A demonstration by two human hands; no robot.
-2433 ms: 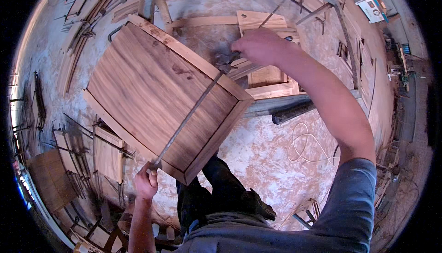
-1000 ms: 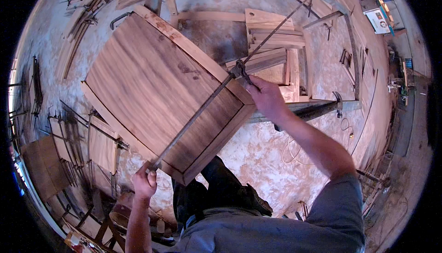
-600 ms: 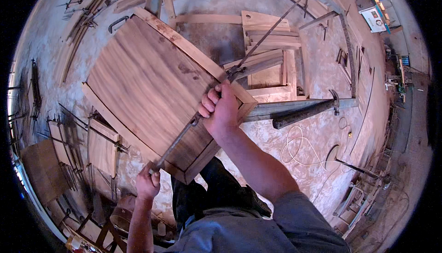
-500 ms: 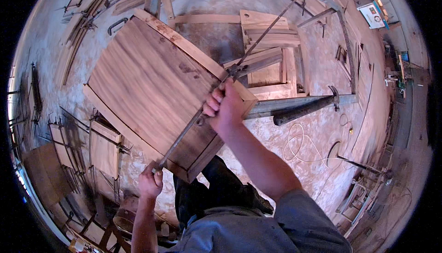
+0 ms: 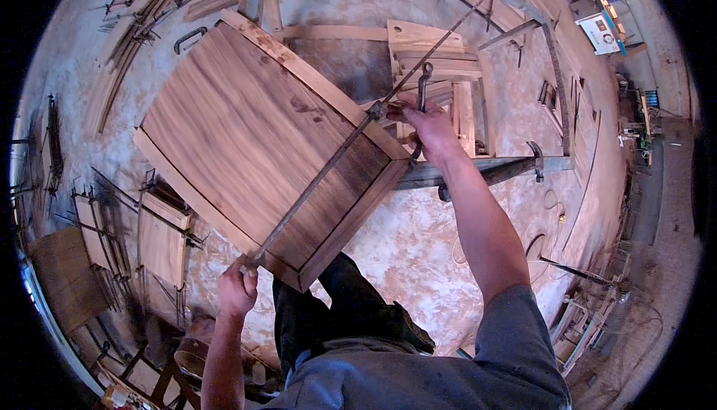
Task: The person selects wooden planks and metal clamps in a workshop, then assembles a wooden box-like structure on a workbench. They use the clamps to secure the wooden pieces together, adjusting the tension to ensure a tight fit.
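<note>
A wooden panel door (image 5: 261, 119), its broad grained panel set in a lighter frame, lies tilted in front of me. Across its lower right part runs a long bar clamp (image 5: 317, 178), which sticks out past the far edge. My left hand (image 5: 237, 289) is closed round the clamp's near end, at the frame's near edge. My right hand (image 5: 432, 128) holds a dark metal tool with a ringed end (image 5: 426, 85), perhaps a wrench. Its fingertips reach toward the clamp's sliding jaw (image 5: 377, 110) at the far edge; whether they touch it I cannot tell.
A hammer (image 5: 535, 162) rests on the metal stand (image 5: 562, 163) to the right, partly behind my forearm. Wooden pieces (image 5: 426, 36) are stacked beyond the door. Clamped panels (image 5: 163, 242) stand at the left, and a C-clamp (image 5: 190, 39) lies at the far left.
My right hand has moved from over the bar to the far right, beyond the door's edge, carrying the ringed tool, which now points upward. My left hand stays at the near end.
</note>
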